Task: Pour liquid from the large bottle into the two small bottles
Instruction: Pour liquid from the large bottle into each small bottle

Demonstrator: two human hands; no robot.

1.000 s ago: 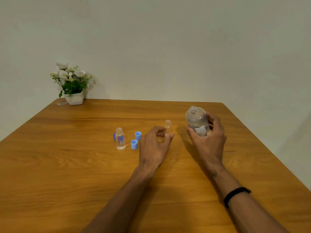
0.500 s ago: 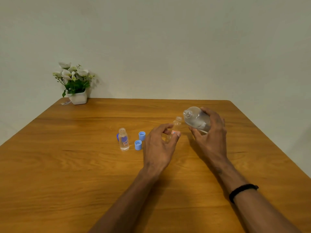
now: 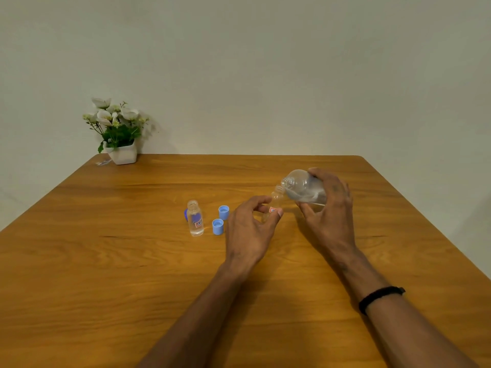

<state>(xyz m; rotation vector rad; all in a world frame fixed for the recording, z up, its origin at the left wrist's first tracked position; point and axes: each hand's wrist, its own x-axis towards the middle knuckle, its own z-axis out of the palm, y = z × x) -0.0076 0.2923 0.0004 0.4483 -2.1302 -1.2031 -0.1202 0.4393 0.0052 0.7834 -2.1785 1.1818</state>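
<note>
We count three bottles: one large bottle [image 3: 303, 187], tipped on its side, and two small bottles, one tilted [image 3: 275, 201] and one upright [image 3: 195, 218] on the table [image 3: 106, 261]. We count two light blue caps [image 3: 224, 212] [image 3: 218, 226] lying loose, both open side up. A third, darker blue thing [image 3: 185, 214] peeks from behind the upright small bottle; we cannot tell whether it is a cap. We count two hands, the left hand [image 3: 248, 232] and the right hand [image 3: 329, 208], and one black band [image 3: 380, 297]. There is one flower pot [image 3: 123, 154].
</note>
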